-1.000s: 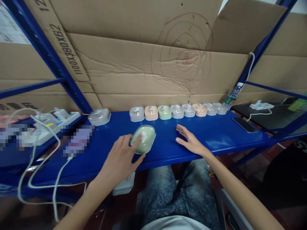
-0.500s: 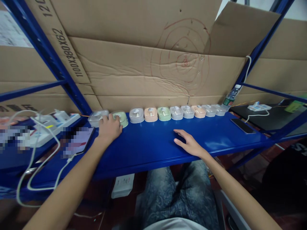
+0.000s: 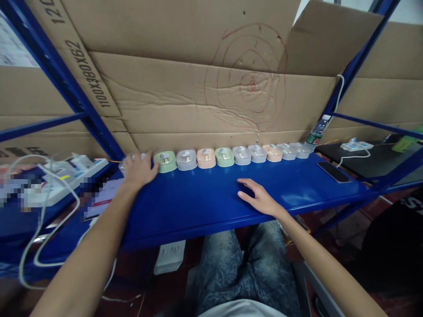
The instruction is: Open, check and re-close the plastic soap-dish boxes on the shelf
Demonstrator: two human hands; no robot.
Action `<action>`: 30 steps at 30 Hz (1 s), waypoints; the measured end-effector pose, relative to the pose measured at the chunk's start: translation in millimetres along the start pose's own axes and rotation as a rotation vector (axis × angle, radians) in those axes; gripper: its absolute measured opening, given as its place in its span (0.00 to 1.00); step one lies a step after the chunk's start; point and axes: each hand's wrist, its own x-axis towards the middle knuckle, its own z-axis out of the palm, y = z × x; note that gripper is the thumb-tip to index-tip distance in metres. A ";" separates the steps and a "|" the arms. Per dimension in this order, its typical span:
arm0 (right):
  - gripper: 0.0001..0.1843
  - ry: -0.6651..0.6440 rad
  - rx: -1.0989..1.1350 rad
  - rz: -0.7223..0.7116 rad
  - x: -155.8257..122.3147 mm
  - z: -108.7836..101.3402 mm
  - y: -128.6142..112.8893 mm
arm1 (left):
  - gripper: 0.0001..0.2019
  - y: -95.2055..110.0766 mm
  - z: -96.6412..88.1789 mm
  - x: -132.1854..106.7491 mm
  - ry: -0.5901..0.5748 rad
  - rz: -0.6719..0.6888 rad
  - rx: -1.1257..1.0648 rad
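Observation:
A row of several small rounded cases in green, grey and peach runs along the back of the blue shelf (image 3: pixel 205 202). My left hand (image 3: pixel 139 169) reaches to the row's left end and curls over a clear grey case (image 3: pixel 124 165), mostly hiding it. Right beside that hand sits a green case (image 3: pixel 165 161), apart from my fingers. My right hand (image 3: pixel 259 198) lies flat on the shelf near the front edge, fingers spread and holding nothing.
Cardboard sheets (image 3: pixel 198 88) back the shelf between blue uprights. White power strips (image 3: pixel 66 174) and looping cables lie at the left. A black phone (image 3: pixel 333 171), a plastic bottle (image 3: pixel 317 130) and another power strip (image 3: pixel 357 145) sit at the right.
My left hand carried the green case from the shelf's front to the back row, set it at the left end, let go, and shifted left onto the clear grey case. The right hand stayed put.

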 end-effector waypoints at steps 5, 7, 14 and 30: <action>0.28 -0.001 -0.018 -0.004 0.2 -1.1 -3.0 | 0.28 -12.1 -6.4 5.3 -0.046 -0.193 0.033; 0.27 -0.005 -0.035 -0.007 0.2 -1.7 -4.5 | 0.27 -13.0 -8.5 4.3 -0.057 -0.190 0.034; 0.25 0.005 -0.047 -0.024 0.5 -1.5 -6.0 | 0.33 -16.5 -7.4 6.3 -0.016 -0.253 0.021; 0.22 -0.023 -0.061 -0.034 1.0 -2.5 -9.2 | 0.37 -12.8 -0.8 10.9 0.021 -0.323 -0.056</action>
